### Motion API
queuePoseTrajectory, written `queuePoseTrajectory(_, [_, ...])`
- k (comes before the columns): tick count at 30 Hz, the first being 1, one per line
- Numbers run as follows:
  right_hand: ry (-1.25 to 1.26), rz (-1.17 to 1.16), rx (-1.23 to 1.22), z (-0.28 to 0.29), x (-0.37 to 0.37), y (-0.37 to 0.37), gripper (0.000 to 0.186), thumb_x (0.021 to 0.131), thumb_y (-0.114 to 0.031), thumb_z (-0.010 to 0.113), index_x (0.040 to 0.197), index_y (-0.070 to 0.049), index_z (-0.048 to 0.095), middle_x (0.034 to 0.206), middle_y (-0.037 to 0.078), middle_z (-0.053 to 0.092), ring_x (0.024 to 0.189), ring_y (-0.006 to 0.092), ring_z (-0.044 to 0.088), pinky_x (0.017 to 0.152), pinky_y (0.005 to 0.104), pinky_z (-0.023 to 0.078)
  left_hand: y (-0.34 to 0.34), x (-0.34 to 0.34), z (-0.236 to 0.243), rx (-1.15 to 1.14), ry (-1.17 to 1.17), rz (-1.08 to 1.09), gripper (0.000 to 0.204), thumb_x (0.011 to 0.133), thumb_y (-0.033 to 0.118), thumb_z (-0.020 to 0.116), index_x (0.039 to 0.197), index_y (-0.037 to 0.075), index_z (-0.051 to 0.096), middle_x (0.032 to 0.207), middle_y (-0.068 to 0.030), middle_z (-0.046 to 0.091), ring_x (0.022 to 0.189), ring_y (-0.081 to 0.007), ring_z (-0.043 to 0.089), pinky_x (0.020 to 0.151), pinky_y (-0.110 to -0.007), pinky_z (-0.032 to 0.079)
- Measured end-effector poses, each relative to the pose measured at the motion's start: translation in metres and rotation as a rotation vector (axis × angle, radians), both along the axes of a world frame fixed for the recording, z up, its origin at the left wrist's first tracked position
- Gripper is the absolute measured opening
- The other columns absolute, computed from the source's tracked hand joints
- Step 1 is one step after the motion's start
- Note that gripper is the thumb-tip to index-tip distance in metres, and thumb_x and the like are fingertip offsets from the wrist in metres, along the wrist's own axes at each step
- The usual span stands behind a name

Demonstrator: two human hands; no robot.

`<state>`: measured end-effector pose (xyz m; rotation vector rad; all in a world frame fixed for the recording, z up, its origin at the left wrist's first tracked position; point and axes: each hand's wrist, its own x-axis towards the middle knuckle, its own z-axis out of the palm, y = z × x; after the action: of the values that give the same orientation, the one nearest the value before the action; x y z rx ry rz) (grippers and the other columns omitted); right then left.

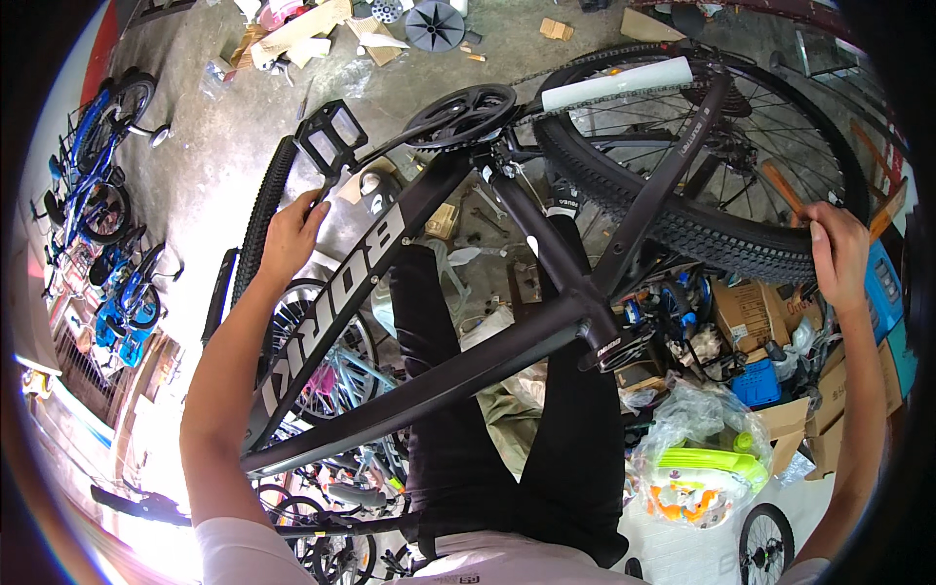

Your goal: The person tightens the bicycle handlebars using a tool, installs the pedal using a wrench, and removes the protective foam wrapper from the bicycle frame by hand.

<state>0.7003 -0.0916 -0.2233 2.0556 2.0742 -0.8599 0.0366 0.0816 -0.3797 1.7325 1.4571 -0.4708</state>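
A black bicycle frame [517,356] lies across my view above my legs. My left hand [294,237] is closed on a wrench [336,180] at the pedal [331,136], beside the crankset [458,102]. My right hand [838,252] grips the knobby rear tyre [702,234] at its lower right. A white sleeve [614,85] covers part of the chainstay, and the rear cassette sits near its end. A front tyre [258,210] stands behind my left hand, partly hidden.
Small blue bicycles [107,195] line the left side. Cardboard pieces [302,29] and a round dark part [434,26] lie on the concrete floor [214,117]. Loose tools [483,219] are below the frame. Boxes [741,317] and a plastic bag of parts [697,458] crowd the lower right.
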Motion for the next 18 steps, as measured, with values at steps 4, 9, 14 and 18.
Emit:
queuePoseTrajectory(4, [0.006, 0.007, 0.01, -0.003, -0.002, 0.001, 0.023, 0.094, -0.018, 0.051, 0.091, -0.001, 0.066, 0.079, 0.016, 0.064, 0.07, 0.0366, 0.06, 0.068, 0.0407, 0.045, 0.012, -0.015, -0.035, -0.015, -0.022, -0.098, 0.033, 0.102, 0.031, 0.06, 0.119, 0.004, 0.068, 0.095, -0.0212, 0.069, 0.088, -0.0388, 0.068, 0.078, -0.044, 0.052])
queuePoseTrajectory(9, [0.003, -0.001, -0.026, -0.002, -0.001, 0.003, 0.023, 0.094, -0.017, 0.051, 0.092, 0.0, 0.067, 0.079, 0.016, 0.064, 0.07, 0.0359, 0.06, 0.068, 0.0405, 0.045, 0.03, -0.018, -0.051, 0.148, -0.183, -0.289, 0.024, 0.1, 0.026, 0.062, 0.114, 0.007, 0.069, 0.1, -0.0167, 0.065, 0.091, -0.0389, 0.064, 0.079, -0.045, 0.051])
queuePoseTrajectory(14, [0.016, 0.014, 0.014, -0.004, -0.002, 0.003, 0.024, 0.094, -0.018, 0.052, 0.092, 0.0, 0.067, 0.078, 0.016, 0.063, 0.069, 0.0351, 0.06, 0.067, 0.0405, 0.044, 0.025, 0.015, -0.012, -0.01, -0.085, -0.284, 0.021, 0.099, 0.024, 0.064, 0.103, 0.004, 0.068, 0.092, -0.0158, 0.063, 0.087, -0.0395, 0.063, 0.076, -0.045, 0.051])
queuePoseTrajectory(18, [-0.014, -0.008, -0.035, 0.006, -0.001, 0.003, 0.024, 0.094, -0.018, 0.052, 0.092, 0.0, 0.066, 0.079, 0.016, 0.063, 0.071, 0.0361, 0.061, 0.067, 0.0411, 0.045, 0.01, 0.071, 0.031, 0.108, -0.206, -0.368, 0.021, 0.097, 0.023, 0.065, 0.108, 0.005, 0.069, 0.09, -0.0139, 0.066, 0.084, -0.0374, 0.066, 0.073, -0.044, 0.053])
